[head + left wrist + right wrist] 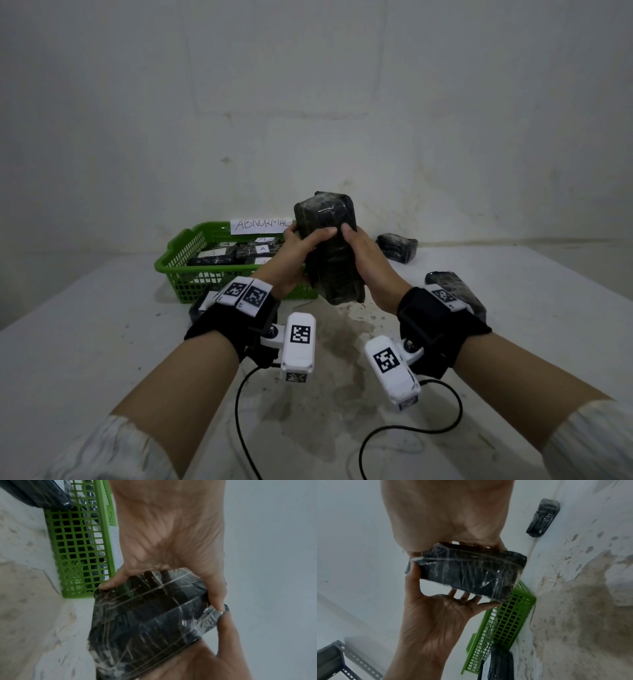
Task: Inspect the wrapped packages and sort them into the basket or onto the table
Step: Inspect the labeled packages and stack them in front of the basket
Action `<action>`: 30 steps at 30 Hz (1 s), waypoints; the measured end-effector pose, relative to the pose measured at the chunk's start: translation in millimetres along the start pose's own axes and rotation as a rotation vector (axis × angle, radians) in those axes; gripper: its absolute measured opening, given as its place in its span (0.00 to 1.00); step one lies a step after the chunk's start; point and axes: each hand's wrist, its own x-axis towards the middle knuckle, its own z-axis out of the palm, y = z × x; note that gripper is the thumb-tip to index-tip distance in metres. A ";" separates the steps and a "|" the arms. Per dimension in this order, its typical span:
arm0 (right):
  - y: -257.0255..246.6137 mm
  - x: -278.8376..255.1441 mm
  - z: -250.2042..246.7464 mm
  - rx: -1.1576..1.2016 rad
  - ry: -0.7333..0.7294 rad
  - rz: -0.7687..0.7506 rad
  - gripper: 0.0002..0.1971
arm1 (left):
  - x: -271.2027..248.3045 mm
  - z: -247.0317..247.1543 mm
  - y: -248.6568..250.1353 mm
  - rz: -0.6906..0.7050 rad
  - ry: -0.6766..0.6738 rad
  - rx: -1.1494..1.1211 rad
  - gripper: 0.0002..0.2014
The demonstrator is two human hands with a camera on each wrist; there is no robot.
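Both hands hold one black film-wrapped package upright above the white table, just right of the green basket: left hand with thumb and fingers curled round its left side, right hand gripping the right side. Basket already holds several wrapped packages behind an "ABNORMAL" label. Other packages on the table: one at the back right, one behind the right wrist, one by the basket's front.

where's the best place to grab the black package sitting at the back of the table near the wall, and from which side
The far package lies flat on the table, apart from the green basket and close to the wall. Probably best to come from above with the right hand, which is nearer, and pinch across its narrower width at mid-length. Both hands now hold the wrapped package, so free one first.
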 end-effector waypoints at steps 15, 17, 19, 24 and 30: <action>0.0 24.4 -36.9 0.007 0.320 -0.058 0.09 | -2.6 -6.0 4.5 0.083 0.085 0.090 0.35; -3.8 22.4 -34.2 -0.015 0.260 -0.072 0.08 | -3.0 -0.7 4.3 0.126 0.095 0.143 0.41; -5.3 22.0 -28.8 -0.059 0.164 -0.066 0.17 | -4.0 3.5 4.1 0.165 0.065 0.194 0.44; 4.1 30.7 -30.7 -0.072 0.001 0.055 0.46 | -9.1 12.2 10.2 0.083 -0.126 0.081 0.37; 4.8 29.5 -32.4 -0.066 -0.057 0.053 0.44 | -9.7 12.6 15.1 0.053 -0.142 0.067 0.31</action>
